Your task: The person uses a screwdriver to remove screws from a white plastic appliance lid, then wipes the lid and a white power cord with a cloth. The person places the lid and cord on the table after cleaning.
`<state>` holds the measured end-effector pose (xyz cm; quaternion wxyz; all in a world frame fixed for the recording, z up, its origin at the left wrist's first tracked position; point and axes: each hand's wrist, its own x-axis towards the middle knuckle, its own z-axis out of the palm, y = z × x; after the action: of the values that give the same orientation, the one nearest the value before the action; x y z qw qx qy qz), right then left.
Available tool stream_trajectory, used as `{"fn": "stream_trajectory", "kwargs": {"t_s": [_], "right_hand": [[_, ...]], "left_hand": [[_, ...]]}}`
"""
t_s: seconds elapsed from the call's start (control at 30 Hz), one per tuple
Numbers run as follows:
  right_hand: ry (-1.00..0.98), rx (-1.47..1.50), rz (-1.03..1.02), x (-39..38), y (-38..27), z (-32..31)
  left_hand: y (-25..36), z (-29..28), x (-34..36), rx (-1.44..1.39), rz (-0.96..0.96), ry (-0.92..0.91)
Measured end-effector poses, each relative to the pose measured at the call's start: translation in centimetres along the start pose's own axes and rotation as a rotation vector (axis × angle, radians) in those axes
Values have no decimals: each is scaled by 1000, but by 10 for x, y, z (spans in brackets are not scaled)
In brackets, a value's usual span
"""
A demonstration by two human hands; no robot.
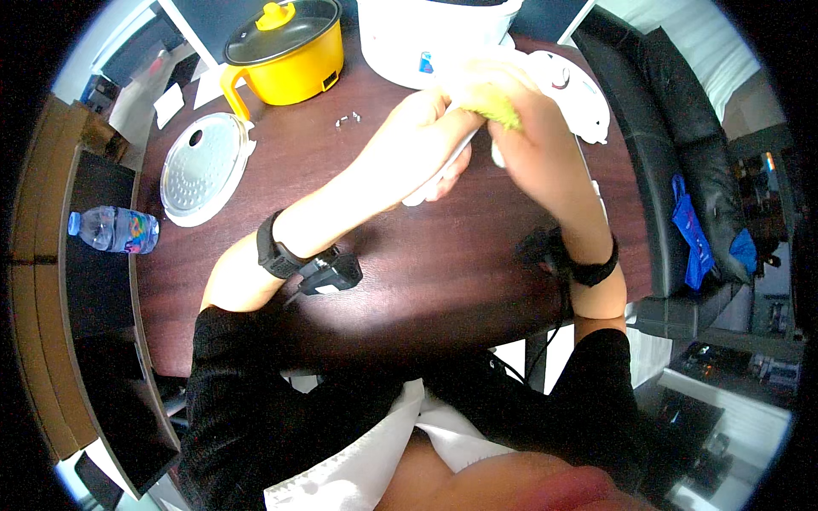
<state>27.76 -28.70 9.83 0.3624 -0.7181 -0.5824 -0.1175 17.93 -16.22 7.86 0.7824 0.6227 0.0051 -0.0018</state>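
Above the far half of the table, my left hand (445, 140) is closed round a slim white part (430, 189), whose end sticks out below the fingers. My right hand (532, 106) is closed on a fuzzy yellow-green cloth (498, 111) and presses it to the upper part of the white piece. Bright glare hides the fingertips and the top of that piece. Just beyond both hands stands a large white appliance body (396, 43). A rounded white part (575, 98) lies to the right of my right hand.
A yellow pot (294, 72) with a dark lid stands at the back left. Nearer lie a round perforated grey cover (204, 166) and several small screws (348, 119). A water bottle (115, 230) is beyond the table's left edge. A black sofa (682, 111) borders the right side.
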Motion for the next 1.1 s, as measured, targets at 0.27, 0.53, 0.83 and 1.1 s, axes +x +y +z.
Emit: {"fn": "stream_trajectory", "kwargs": {"t_s": [0.27, 0.53, 0.83, 1.1], "right_hand": [[4, -32, -142, 3, 21, -6], [-58, -43, -193, 8, 41, -14], [-131, -175, -256, 7, 17, -13], [-82, -310, -213, 0, -6, 3]], "left_hand": [[6, -5, 1, 115, -50, -32], [14, -10, 1, 114, -25, -16], [20, -15, 1, 272, -4, -59], [17, -20, 0, 251, -46, -141]]}}
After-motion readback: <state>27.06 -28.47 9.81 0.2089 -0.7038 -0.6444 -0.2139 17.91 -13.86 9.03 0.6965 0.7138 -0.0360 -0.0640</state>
